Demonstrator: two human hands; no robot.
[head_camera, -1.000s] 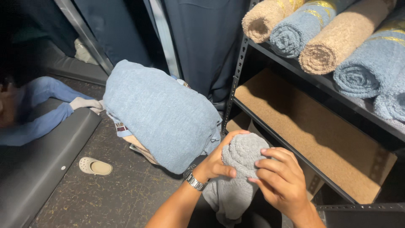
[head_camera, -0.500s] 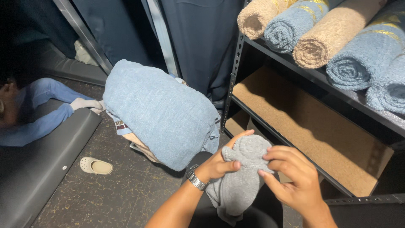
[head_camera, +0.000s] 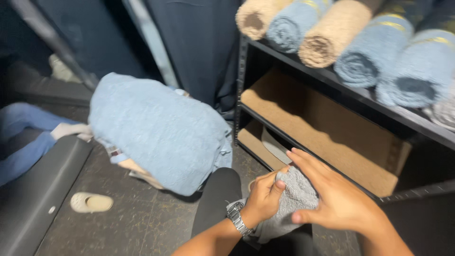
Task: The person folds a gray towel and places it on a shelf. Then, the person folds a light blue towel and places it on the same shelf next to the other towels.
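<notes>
A grey towel [head_camera: 295, 199] is bunched into a roll low in the view, over my dark trouser leg [head_camera: 218, 199]. My left hand [head_camera: 263, 196], with a metal watch on its wrist, grips the towel's left side. My right hand [head_camera: 334, 196] lies flat over its right side, fingers stretched out and pressing on it. Part of the towel hangs down below my hands.
A black metal shelf [head_camera: 350, 95] at right carries several rolled blue and tan towels [head_camera: 360, 57], with a brown board [head_camera: 322, 128] below. A big pile under a light blue towel [head_camera: 156, 130] sits on the dark floor. A cream slipper [head_camera: 91, 203] and another person's legs in jeans [head_camera: 23, 142] are at left.
The grey towel and both hands have dropped lower in view. My right hand has spread flat over the roll. The camera has tilted slightly.
</notes>
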